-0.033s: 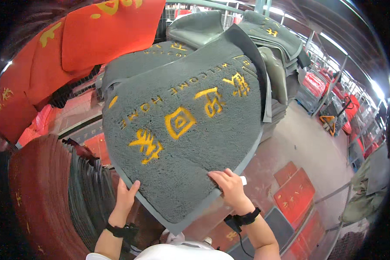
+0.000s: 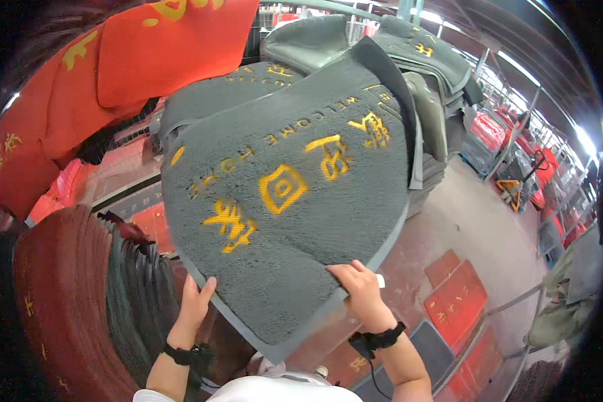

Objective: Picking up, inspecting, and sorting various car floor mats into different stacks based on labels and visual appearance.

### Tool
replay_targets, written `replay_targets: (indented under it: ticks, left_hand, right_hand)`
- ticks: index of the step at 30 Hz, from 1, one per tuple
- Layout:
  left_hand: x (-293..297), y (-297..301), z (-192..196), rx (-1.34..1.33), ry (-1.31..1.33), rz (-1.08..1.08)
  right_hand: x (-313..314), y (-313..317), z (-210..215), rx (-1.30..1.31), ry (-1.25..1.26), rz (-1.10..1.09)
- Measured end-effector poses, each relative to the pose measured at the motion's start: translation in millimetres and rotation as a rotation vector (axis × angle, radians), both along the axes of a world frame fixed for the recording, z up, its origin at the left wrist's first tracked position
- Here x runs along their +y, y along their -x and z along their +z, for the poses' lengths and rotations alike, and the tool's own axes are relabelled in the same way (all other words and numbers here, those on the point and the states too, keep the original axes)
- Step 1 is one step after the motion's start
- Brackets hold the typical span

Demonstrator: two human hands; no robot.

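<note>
A grey doormat (image 2: 295, 241) with yellow characters and dark lettering spreads in front of me, its near corner tilted down toward my body. My left hand (image 2: 195, 301) grips its left edge, thumb on top and the fingers hidden underneath. On the right edge, my right hand (image 2: 363, 291) is closed with its fingers over the pile; its thumb is out of sight. The mat's far end rests against a pile of similar grey mats (image 2: 214, 94), and its far right corner curls up.
Red mats (image 2: 174, 53) hang over a support at the upper left. Stacks of brown mats (image 2: 67, 288) and dark mats (image 2: 141, 288) stand at the lower left. Red mats (image 2: 457, 301) lie on the floor to the right. A pallet jack (image 2: 509, 191) stands farther back.
The grey doormat and both hands show only a tiny shift to the right in the picture. Both hands keep their grip.
</note>
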State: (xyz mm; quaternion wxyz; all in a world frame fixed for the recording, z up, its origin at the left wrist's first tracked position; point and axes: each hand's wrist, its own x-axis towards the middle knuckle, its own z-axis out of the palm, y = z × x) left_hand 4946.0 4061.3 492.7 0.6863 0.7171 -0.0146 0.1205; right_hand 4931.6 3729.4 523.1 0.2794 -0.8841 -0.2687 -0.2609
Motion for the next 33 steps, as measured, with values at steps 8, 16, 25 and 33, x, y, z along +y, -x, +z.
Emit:
replay_targets:
  ticks: [8, 16, 25, 33]
  left_hand:
    - [31.0, -61.6, 63.8, -0.432, -0.413, 0.049]
    - [-3.6, -170.5, 86.7, -0.759, -1.28, -0.059]
    - [-4.4, -197.3, 128.8, -0.621, -0.98, -0.239]
    - [13.2, -373.2, 140.5, -0.772, -1.247, -0.152]
  right_hand:
    - [-119.9, 99.9, -101.9, 0.48, -1.025, -0.638]
    - [-128.1, 246.4, -144.1, 0.5, -1.327, -0.925]
    - [-124.7, 237.2, -233.7, 0.804, -0.596, -1.234]
    - [-89.8, 256.1, -147.8, 1.004, -0.396, -1.25]
